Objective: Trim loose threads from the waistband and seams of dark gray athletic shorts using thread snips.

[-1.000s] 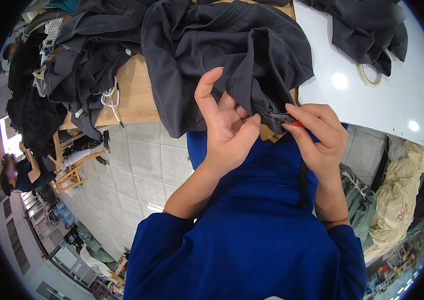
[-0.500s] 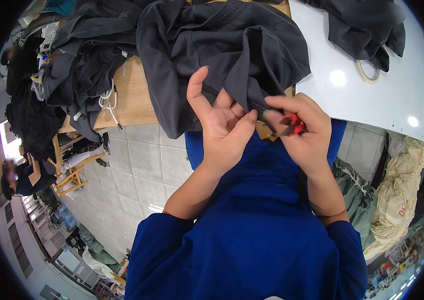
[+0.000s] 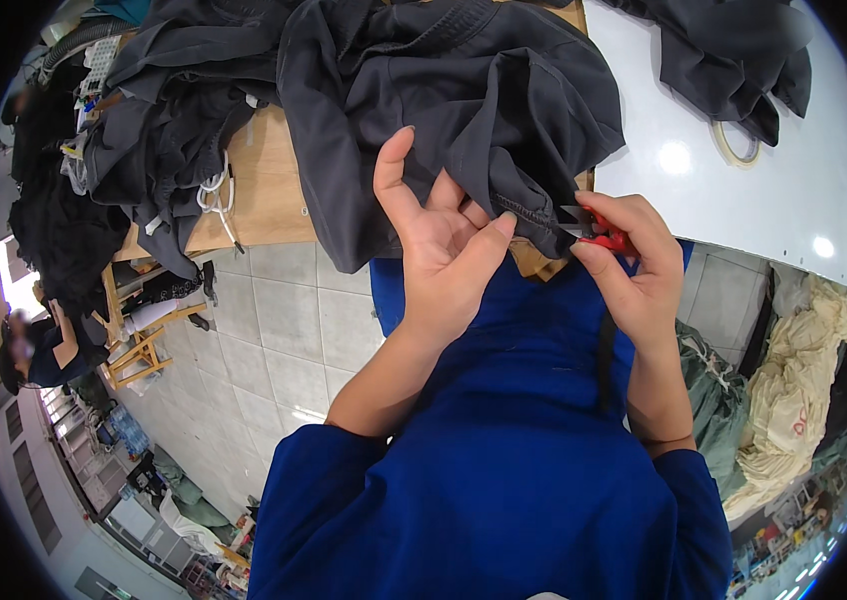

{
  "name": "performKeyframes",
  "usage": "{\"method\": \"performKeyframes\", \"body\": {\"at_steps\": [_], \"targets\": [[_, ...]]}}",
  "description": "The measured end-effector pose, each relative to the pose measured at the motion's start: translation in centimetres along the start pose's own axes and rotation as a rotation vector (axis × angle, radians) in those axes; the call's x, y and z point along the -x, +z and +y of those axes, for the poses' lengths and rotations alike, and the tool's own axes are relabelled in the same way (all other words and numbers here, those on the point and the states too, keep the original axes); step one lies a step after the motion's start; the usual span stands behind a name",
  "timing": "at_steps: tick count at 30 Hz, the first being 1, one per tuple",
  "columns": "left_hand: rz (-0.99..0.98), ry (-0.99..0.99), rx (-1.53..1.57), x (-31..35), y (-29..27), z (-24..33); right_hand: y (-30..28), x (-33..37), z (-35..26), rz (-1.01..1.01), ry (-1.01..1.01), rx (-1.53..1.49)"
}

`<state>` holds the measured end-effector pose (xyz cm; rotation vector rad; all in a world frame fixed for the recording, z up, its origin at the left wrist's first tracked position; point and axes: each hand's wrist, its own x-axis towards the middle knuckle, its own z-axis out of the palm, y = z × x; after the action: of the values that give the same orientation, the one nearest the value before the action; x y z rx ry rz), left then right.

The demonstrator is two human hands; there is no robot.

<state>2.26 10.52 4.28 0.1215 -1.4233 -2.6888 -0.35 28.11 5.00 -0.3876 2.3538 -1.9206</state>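
Observation:
A dark grey garment (image 3: 374, 110) lies bunched over the table's near edge. Its stitched hem is pinched by my left hand (image 3: 441, 255), thumb on top, with the index finger raised off the cloth. In my right hand (image 3: 639, 265) is a pair of red-handled thread snips (image 3: 609, 230). Their pale metal blades are apart and point left, right beside the end of the hem. Whether the blades touch the cloth I cannot tell.
More dark garments (image 3: 164, 150) are heaped at the left, with a white cord (image 3: 214, 195) hanging down. On the white tabletop (image 3: 664, 190) at the right lie another dark garment (image 3: 734, 60) and a tape roll (image 3: 739, 160). Cream cloth (image 3: 794, 390) and green sacks (image 3: 714, 380) fill the lower right. A person (image 3: 49, 345) is far left.
My right hand has shifted right with the snips, whose blades now show clearly beside the hem. More of the hem is visible, while my left hand stays nearly still.

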Motion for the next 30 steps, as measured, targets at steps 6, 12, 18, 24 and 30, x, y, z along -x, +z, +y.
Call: {"method": "performKeyframes", "body": {"at_steps": [6,12,18,24,30], "targets": [[-0.021,-0.005,-0.019,0.0,0.0,0.0,0.4,-0.5,0.2,0.049,-0.18,0.213],[-0.006,-0.016,-0.031,0.3,0.1,0.1,0.4,-0.7,0.0,0.028,-0.232,0.291],[-0.019,-0.015,-0.041,0.5,-0.1,-0.1,0.4,-0.1,0.4,0.072,-0.222,0.236],[0.007,-0.073,0.019,0.1,0.3,0.0,1.5,0.9,1.1,0.104,-0.022,-0.199],[0.01,-0.089,0.081,0.3,0.6,-0.2,2.7,0.6,-0.3,0.146,-0.168,0.171]]}}
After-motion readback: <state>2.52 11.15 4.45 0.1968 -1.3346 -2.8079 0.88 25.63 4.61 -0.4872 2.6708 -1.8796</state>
